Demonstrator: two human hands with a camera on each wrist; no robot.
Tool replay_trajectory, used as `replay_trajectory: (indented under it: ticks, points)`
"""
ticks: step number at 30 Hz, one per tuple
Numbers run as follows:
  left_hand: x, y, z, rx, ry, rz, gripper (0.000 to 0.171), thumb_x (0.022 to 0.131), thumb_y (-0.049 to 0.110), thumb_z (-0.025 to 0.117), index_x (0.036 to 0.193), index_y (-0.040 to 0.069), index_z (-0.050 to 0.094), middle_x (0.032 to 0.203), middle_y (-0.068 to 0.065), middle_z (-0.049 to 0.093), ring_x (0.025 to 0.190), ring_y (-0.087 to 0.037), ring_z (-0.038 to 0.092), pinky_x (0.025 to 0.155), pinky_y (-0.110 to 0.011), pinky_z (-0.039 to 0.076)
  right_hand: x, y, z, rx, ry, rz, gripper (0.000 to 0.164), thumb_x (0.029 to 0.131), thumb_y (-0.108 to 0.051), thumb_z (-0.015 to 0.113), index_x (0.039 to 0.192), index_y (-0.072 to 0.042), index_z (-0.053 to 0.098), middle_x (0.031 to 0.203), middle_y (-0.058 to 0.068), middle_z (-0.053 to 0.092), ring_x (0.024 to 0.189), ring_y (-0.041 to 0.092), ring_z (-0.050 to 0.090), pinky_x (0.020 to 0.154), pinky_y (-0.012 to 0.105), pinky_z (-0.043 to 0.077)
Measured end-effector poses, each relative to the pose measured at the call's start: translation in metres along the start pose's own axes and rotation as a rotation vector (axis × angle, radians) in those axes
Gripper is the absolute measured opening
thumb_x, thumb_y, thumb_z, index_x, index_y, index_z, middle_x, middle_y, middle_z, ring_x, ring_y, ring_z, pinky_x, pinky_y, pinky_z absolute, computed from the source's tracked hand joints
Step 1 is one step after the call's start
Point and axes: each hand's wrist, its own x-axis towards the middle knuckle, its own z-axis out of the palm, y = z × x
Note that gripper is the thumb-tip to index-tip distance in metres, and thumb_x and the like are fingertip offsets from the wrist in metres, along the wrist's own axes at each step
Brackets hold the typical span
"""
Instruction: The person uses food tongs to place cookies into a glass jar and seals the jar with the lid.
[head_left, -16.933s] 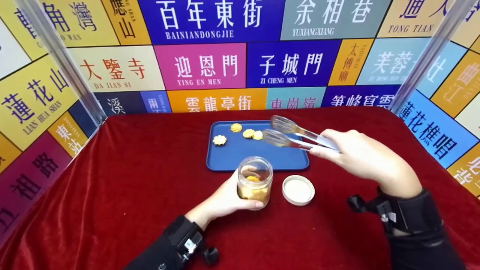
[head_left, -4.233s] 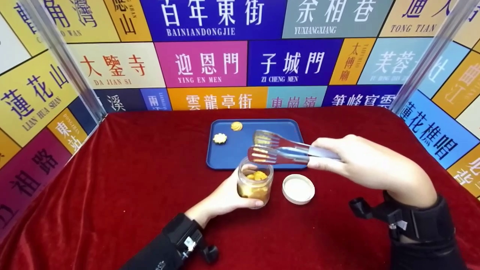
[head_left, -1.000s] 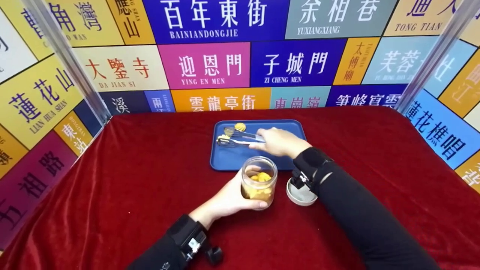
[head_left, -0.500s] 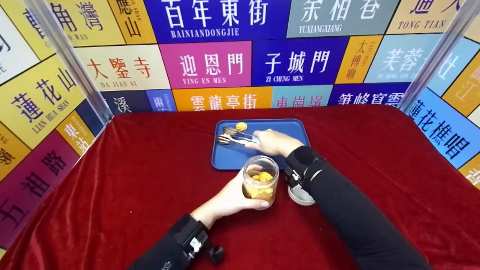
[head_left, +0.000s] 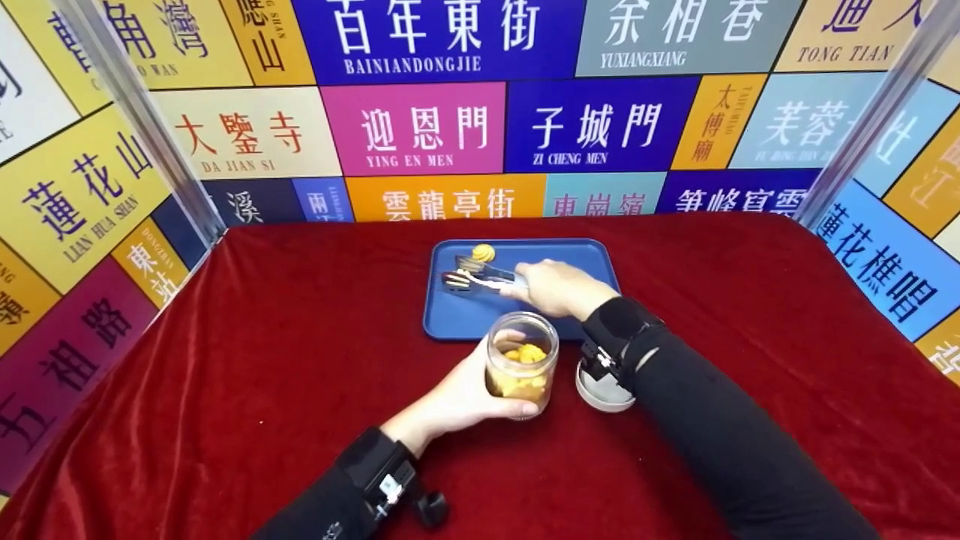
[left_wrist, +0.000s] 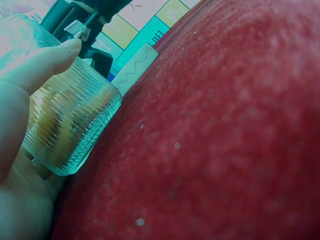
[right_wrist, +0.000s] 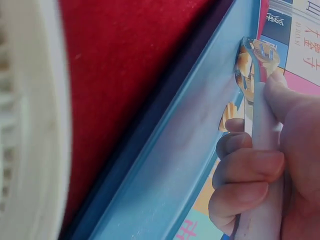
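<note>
My left hand grips a ribbed glass jar upright, open at the top, with several yellow cookies inside. In the left wrist view its thumb lies across the glass. My right hand holds a pair of tongs, fingers wrapped around the handle. Their slotted heads, over the left part of the blue tray, are pressed together on a pale cookie. A swirled yellow cookie lies at the tray's back edge, just behind the tongs.
A round whitish lid lies on the red cloth right of the jar, partly covered by my right wrist. Panels with printed characters stand behind the table, with clear upright posts at both sides.
Since the oldest frame, two cookies have left the tray and the jar is fuller. My right hand has moved from over the jar to the tray, and the tongs have closed on the pale cookie.
</note>
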Motion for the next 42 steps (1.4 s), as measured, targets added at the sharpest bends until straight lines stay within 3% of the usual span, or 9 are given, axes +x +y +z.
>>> replay_trajectory:
  ticks: [7, 14, 19, 25, 33, 42]
  points:
    - [-0.002, 0.002, 0.000, 0.019, 0.009, -0.009, 0.093, 0.076, 0.008, 0.095, 0.152, 0.009, 0.041, 0.141, -0.005, 0.061, 0.129, -0.017, 0.061, 0.117, -0.034, 0.043, -0.010, 0.012, 0.001, -0.011, 0.056, -0.042, 0.043, 0.108, -0.049, 0.059, 0.110, -0.007, 0.064, 0.089, 0.011, 0.063, 0.101, 0.039, 0.067, 0.091, 0.054, 0.053]
    - [-0.001, 0.001, 0.000, 0.002, 0.002, -0.005, 0.091, 0.077, 0.008, 0.095, 0.151, 0.006, 0.041, 0.140, -0.006, 0.062, 0.128, -0.018, 0.062, 0.116, -0.034, 0.044, -0.025, 0.025, -0.002, 0.026, 0.076, -0.031, 0.044, 0.108, -0.050, 0.059, 0.114, -0.007, 0.065, 0.090, 0.011, 0.064, 0.104, 0.040, 0.068, 0.093, 0.054, 0.053]
    - [-0.001, 0.001, 0.001, -0.009, 0.001, 0.000, 0.091, 0.078, 0.008, 0.094, 0.151, 0.004, 0.041, 0.139, -0.007, 0.063, 0.127, -0.018, 0.062, 0.115, -0.034, 0.044, -0.038, 0.032, -0.006, 0.028, 0.109, -0.025, 0.040, 0.107, -0.050, 0.061, 0.106, -0.010, 0.063, 0.084, 0.008, 0.062, 0.095, 0.036, 0.066, 0.085, 0.051, 0.054]
    - [0.000, 0.002, 0.001, 0.002, 0.000, -0.001, 0.090, 0.078, 0.008, 0.095, 0.150, 0.005, 0.041, 0.139, -0.006, 0.062, 0.127, -0.018, 0.062, 0.115, -0.033, 0.044, -0.056, 0.037, -0.017, 0.031, 0.132, -0.023, 0.044, 0.106, -0.057, 0.058, 0.110, -0.013, 0.063, 0.083, 0.006, 0.060, 0.087, 0.031, 0.063, 0.079, 0.046, 0.052]
    - [0.000, 0.003, 0.002, 0.013, 0.005, -0.013, 0.089, 0.077, 0.008, 0.094, 0.148, 0.002, 0.041, 0.140, -0.006, 0.061, 0.126, -0.017, 0.062, 0.114, -0.033, 0.044, -0.085, 0.053, -0.024, 0.079, 0.115, -0.008, 0.035, 0.108, -0.048, 0.061, 0.108, -0.013, 0.065, 0.076, 0.002, 0.057, 0.074, 0.022, 0.058, 0.070, 0.039, 0.047]
    - [-0.002, 0.002, 0.001, 0.018, 0.005, -0.018, 0.090, 0.077, 0.009, 0.095, 0.149, 0.003, 0.041, 0.140, -0.006, 0.061, 0.127, -0.018, 0.062, 0.114, -0.033, 0.045, -0.106, 0.064, -0.031, 0.116, 0.118, 0.011, 0.034, 0.107, -0.047, 0.062, 0.110, -0.013, 0.066, 0.078, 0.001, 0.058, 0.073, 0.020, 0.058, 0.069, 0.038, 0.045]
